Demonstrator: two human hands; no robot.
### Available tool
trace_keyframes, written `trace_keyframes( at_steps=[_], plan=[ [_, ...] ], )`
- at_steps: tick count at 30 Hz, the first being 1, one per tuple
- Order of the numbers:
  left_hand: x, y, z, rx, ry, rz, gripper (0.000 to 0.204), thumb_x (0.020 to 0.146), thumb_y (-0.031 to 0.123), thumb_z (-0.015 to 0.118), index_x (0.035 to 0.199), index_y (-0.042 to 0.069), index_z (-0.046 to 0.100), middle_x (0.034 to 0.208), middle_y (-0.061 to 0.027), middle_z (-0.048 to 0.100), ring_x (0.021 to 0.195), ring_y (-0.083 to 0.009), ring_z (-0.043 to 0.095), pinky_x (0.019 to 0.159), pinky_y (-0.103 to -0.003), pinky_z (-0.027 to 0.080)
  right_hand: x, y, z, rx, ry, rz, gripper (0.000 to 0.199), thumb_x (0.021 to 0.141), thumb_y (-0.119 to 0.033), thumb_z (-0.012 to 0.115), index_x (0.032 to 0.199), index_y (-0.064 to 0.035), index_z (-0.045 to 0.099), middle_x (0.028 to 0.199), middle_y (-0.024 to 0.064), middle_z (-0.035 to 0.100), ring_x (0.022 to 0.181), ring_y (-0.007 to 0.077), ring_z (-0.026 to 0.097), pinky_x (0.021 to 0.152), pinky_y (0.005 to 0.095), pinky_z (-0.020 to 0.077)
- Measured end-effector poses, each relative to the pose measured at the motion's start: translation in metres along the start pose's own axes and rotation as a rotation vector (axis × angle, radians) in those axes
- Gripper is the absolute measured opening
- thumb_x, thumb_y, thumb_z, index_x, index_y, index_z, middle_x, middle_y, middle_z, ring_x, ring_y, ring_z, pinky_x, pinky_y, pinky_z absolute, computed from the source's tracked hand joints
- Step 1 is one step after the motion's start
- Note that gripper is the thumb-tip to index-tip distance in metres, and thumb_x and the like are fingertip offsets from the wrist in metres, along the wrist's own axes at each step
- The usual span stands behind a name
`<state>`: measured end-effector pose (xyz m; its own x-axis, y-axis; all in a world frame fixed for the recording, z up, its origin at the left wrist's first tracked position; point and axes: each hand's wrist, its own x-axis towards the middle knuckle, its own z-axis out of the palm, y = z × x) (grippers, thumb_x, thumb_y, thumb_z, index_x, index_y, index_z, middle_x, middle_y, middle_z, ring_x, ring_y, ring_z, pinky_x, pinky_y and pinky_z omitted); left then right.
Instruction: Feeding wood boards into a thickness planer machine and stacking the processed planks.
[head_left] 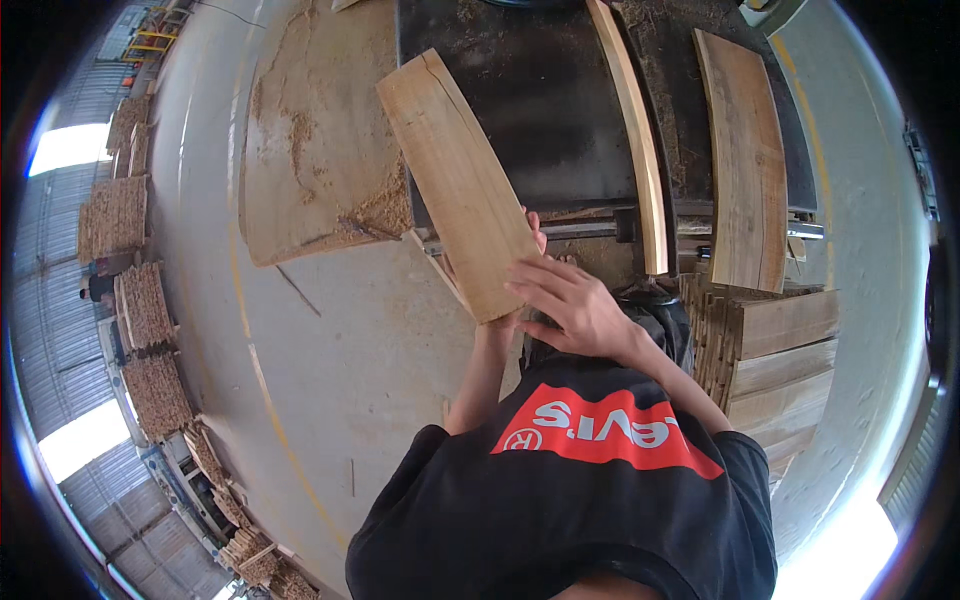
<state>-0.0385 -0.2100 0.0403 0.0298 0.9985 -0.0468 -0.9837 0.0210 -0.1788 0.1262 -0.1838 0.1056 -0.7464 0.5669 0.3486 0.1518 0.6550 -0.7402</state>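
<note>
A pale wooden board [455, 175] is held slanting over the near left corner of a dark machine table [545, 110]. My right hand [570, 300] lies on top of the board's near end, fingers spread over its corner. My left hand [500, 325] is under that same end and mostly hidden by the wood. Fingertips show at the board's right edge. Both hands grip the board, whose far end points up and to the left.
A narrow wooden strip [635, 130] and a wider board [745, 160] lie on the table. Stacked boards [785, 360] stand at my right. A sawdust pile [320, 150] covers the concrete floor to the left, with several wood stacks [140, 300] far left.
</note>
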Motion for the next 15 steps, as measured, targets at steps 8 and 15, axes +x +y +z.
trace_keyframes(
  at_steps=[8, 15],
  plan=[
    [-0.007, -0.013, 0.02, 0.798, 0.355, 0.156, 0.085, 0.098, 0.059, 0.054, 0.152, -0.005, 0.04, 0.129, -0.0266, 0.062, 0.107, -0.037, 0.068, 0.099, -0.044, 0.054, -0.024, 0.007, 0.001, -0.079, 0.043, 0.15, 0.072, 0.079, -0.02, 0.084, 0.141, 0.0035, 0.054, 0.136, 0.0235, 0.063, 0.124, 0.0369, 0.064, 0.099, 0.0443, 0.0548],
    [-0.008, -0.014, 0.018, 1.854, 0.511, -0.044, 0.081, 0.096, 0.032, 0.075, 0.157, -0.004, 0.037, 0.143, -0.0321, 0.054, 0.123, -0.0372, 0.064, 0.105, -0.036, 0.049, -0.067, 0.046, 0.026, 0.81, -0.055, 0.984, 0.052, 0.096, -0.026, 0.075, 0.132, 0.0074, 0.058, 0.112, 0.0206, 0.075, 0.103, 0.0259, 0.075, 0.089, 0.037, 0.0599]
  ],
)
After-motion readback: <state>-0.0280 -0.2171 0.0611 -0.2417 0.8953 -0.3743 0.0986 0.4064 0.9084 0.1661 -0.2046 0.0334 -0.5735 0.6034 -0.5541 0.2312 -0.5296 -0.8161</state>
